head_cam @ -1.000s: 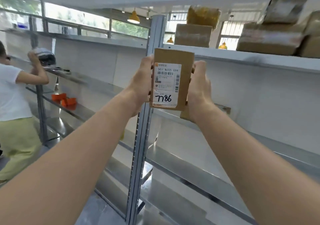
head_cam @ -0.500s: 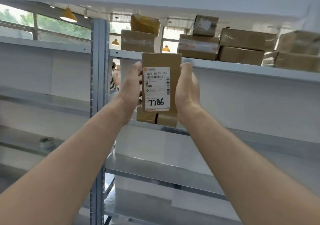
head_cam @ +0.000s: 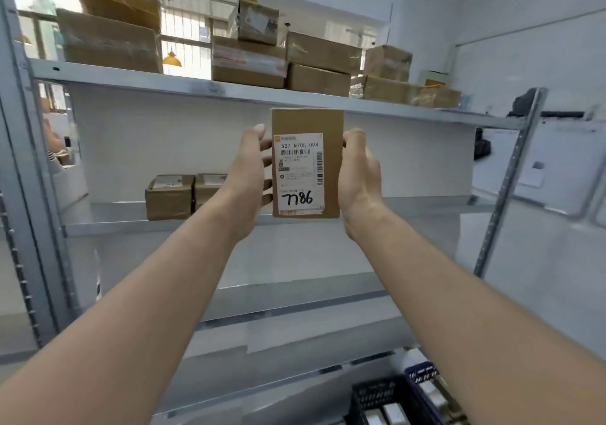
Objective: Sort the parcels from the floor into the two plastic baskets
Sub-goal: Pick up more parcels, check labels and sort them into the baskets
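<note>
Parcel (head_cam: 331,123) upright in front of the shelf (head_cam: 196,88), left hand (head_cam: 249,175) and right hand (head_cam: 359,175) each gripping a side edge, label 7786 facing me, so I'd read it first, then lower it flat into whichever basket (head_cam: 370,395) matches.

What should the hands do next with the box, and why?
Probably lower the box toward the basket: the left hand and right hand hold it high, label facing the camera, and the basket sits well below, at the right.
</note>
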{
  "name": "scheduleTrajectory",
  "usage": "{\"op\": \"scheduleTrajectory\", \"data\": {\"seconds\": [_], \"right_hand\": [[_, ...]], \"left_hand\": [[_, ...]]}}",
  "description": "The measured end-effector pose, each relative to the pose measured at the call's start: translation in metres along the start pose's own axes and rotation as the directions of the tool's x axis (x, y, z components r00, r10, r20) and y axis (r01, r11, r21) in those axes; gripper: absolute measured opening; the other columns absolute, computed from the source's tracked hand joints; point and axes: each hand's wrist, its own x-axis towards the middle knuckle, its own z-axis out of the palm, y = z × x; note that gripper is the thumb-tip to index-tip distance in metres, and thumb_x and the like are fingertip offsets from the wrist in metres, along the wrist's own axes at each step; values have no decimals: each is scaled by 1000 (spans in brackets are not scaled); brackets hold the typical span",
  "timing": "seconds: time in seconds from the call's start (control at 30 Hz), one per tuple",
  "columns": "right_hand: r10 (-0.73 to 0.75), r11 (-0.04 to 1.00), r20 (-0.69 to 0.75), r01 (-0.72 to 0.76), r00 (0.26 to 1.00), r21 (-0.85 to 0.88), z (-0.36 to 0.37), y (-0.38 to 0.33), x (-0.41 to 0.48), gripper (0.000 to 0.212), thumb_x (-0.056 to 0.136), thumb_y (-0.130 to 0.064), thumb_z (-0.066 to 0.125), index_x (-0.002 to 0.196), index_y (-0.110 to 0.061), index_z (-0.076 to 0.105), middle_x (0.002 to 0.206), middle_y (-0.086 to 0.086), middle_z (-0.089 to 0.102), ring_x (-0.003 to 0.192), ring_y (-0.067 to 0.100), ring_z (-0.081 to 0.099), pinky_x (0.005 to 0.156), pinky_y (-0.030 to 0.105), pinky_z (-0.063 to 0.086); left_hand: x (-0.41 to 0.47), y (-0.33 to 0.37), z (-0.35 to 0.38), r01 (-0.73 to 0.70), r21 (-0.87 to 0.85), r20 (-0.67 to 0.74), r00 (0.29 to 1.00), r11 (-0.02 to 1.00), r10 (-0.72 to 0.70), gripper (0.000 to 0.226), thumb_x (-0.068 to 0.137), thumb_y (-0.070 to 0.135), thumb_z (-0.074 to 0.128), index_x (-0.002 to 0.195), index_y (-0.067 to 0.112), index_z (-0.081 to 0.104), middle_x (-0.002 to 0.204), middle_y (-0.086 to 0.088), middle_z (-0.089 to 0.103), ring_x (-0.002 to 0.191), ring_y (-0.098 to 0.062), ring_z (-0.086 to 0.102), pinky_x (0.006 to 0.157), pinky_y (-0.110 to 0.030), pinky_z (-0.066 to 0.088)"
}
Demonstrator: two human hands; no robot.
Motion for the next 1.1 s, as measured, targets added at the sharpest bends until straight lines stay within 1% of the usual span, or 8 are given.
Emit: {"op": "scheduleTrajectory", "data": {"seconds": [0.1,0.37,0.47,0.63,0.77,0.93,1.03,1.1], "right_hand": [[-4,999,-72,2,997,-39,-39,-3,4,45,78,-66,37,82,-28,59,84,-2,67,85,23,63,77,43,50],[-16,997,-183,3,983,-75,-161,13,33,43,90,-61,36,91,-27,62,84,-4,68,84,22,64,73,39,51],[-2,996,-197,-17,980,-92,-212,23,49,52,84,-65,35,97,-25,65,93,0,73,92,26,67,79,44,56],[22,992,-200,-46,980,-117,-286,46,77,50,74,-70,34,85,-28,59,91,1,68,90,25,62,83,46,52],[45,988,-189,-72,981,-140,-325,79,92,50,84,-61,34,97,-24,64,98,2,74,94,25,66,83,43,53],[131,979,-183,-157,974,-134,-349,119,120,53,81,-64,36,97,-24,66,98,6,76,101,33,71,94,53,57],[164,974,-175,-187,971,-127,-351,141,140,52,79,-64,38,96,-23,66,94,2,74,91,24,66,88,46,54],[188,968,-164,-211,968,-134,-350,158,154,54,79,-64,38,99,-22,66,98,5,75,90,22,65,85,44,53]], "left_hand": [[-1,-6,35,8,-13,61,998,1000,-8,48,100,64,31,111,33,65,115,1,72,109,-25,66,102,-51,50],[0,-28,155,42,-29,151,988,999,-37,54,98,65,33,120,27,65,116,-4,71,110,-29,67,106,-55,48],[-1,-47,209,56,-36,161,986,998,-49,52,101,63,32,119,27,65,114,-4,72,109,-28,67,105,-54,49],[-3,-86,288,98,-47,127,988,994,-91,49,101,62,31,116,30,65,119,-2,70,112,-27,65,108,-54,46],[5,-119,329,147,-35,78,987,989,-144,49,101,60,31,111,28,66,111,-2,72,108,-27,67,106,-54,47],[23,-156,355,212,-29,18,977,977,-212,51,100,62,33,115,25,64,115,-4,72,111,-27,66,107,-55,46],[44,-177,362,238,-24,-13,971,971,-238,48,100,61,34,110,27,65,115,-3,71,114,-27,63,107,-55,46],[66,-194,365,262,-28,-33,964,965,-263,46,100,61,35,104,26,65,104,-1,74,111,-28,65,106,-56,47]]}}
